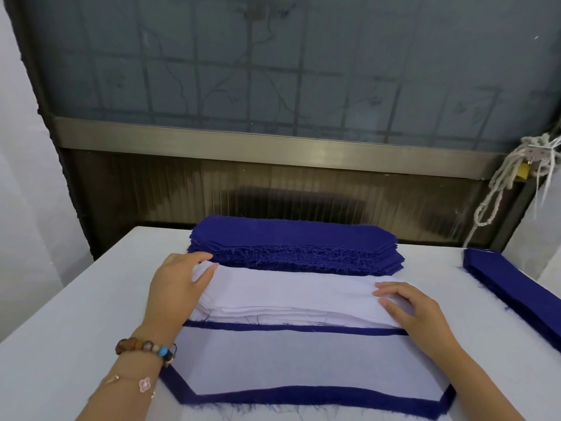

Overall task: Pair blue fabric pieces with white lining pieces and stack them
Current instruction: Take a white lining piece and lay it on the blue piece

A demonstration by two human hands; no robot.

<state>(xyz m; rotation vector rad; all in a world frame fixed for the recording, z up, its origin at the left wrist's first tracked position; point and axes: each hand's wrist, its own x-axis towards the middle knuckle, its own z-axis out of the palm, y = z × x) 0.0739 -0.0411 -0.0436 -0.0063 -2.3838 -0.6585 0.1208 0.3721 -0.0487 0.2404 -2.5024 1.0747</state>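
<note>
Two ends of lining stack (288, 294) touched, left hand (177, 284), right hand (416, 311)

White bench (79, 299) bare at left: open approach. Far edge blocked by tall stack of frayed dark-blue fabric pieces (294, 244); flat dark-blue fabric pile (516, 290) bounds the right, bare strip between.

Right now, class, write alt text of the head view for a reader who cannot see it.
The left hand and right hand rest on a stack of white lining pieces, between a stack of blue fabric pieces behind and a white-lined blue piece in front.
</note>
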